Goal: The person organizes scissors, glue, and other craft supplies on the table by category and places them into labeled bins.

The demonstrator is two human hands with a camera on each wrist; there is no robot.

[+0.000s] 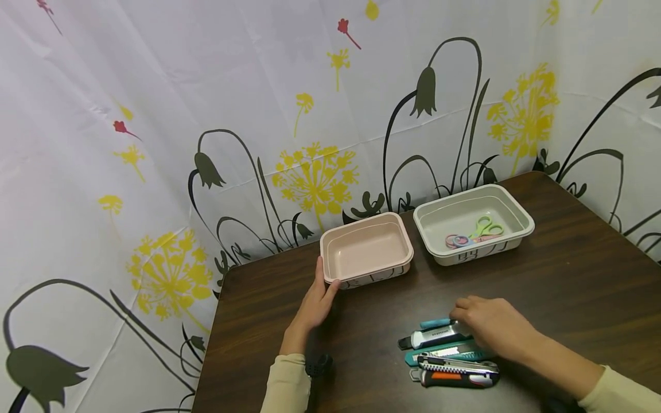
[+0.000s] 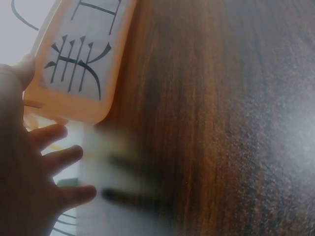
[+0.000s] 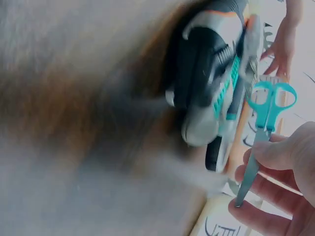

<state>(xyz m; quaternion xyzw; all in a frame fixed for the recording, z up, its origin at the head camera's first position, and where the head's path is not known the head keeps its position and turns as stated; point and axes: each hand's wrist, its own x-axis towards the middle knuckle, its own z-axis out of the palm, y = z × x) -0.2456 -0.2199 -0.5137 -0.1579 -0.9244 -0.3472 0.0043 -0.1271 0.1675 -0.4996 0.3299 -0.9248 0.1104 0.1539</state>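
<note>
On the dark wood surface (image 1: pixel 568 287), against a curtain (image 1: pixel 155 115) printed with flowers:

Item 1. Pink tray (image 1: pixel 366 249), rectangular, nothing visible inside it, standing at the far edge left of centre. A label with black characters is on its near wall, clear in the left wrist view. The left hand (image 1: pixel 316 304) rests against its near left corner, fingers fairly straight and spread, thumb at the rim; the grip is loose and not closed round the tray.

Item 2. Pale grey tray (image 1: pixel 472 221), same shape, just right of the pink one and apart from it. It contains green-handled scissors (image 1: pixel 484 226) and a second small pair with pink and blue handles (image 1: pixel 457 241). Label on the near wall.

Item 3. Teal scissors (image 3: pixel 266 118), small, closed. The right hand (image 1: pixel 493 327) pinches them by the blades between thumb and fingers, handles pointing away from the palm, as the right wrist view shows. From the head view only a teal end shows beside the fingers, low over the surface near the knives.

Item 4. Group of box cutters lying side by side at the near edge, just below the right hand: one grey and black (image 1: pixel 434 337), one teal (image 1: pixel 444 351), one black with orange (image 1: pixel 457 376). They touch or nearly touch each other.
</note>
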